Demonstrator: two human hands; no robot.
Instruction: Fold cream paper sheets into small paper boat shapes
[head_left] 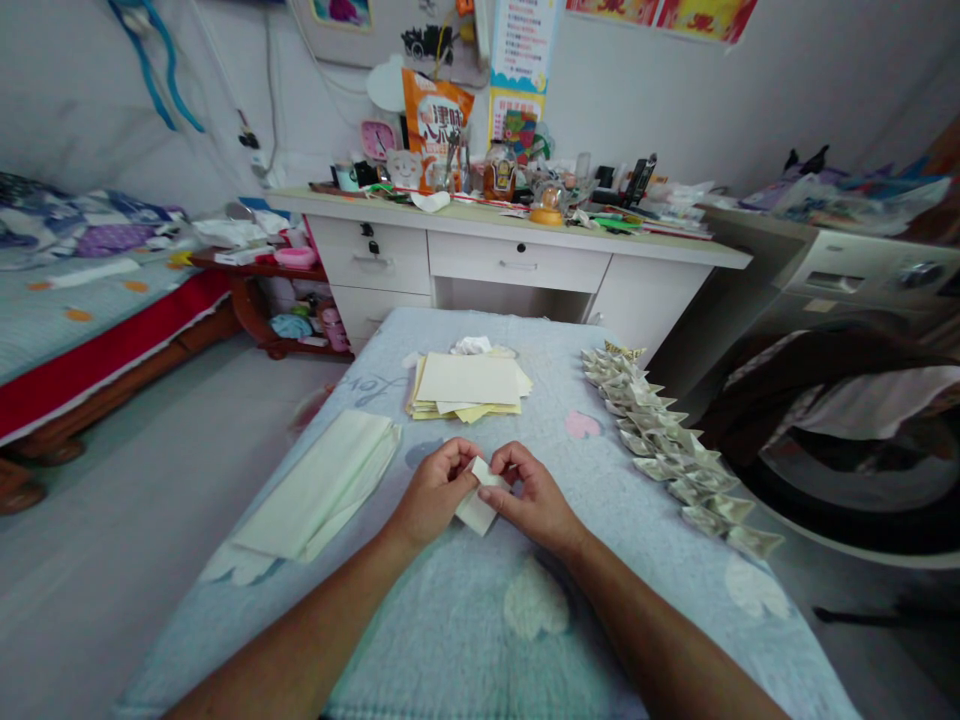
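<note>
Between my two hands is a small piece of folded cream paper point(475, 514), low over the cloth-covered table. My left hand point(441, 490) pinches its left side with thumb and fingers. On the other side my right hand point(534, 497) grips it, the thumb lying across the paper's upper part. Some of the folds are hidden behind the fingers. Beyond the hands lies a stack of cream and yellow paper sheets point(469, 380). A long folded pale sheet point(322, 485) rests left of my left hand. Rows of folded paper pieces with pointed ends point(660, 440) stand along the table's right side.
A light blue quilted cloth point(450, 620) covers the table. Crumpled white paper point(472, 346) sits behind the stack. A white desk point(517, 262) loaded with jars and packets stands at the back, a washing machine point(832, 300) at the right, a bed point(90, 310) at the left.
</note>
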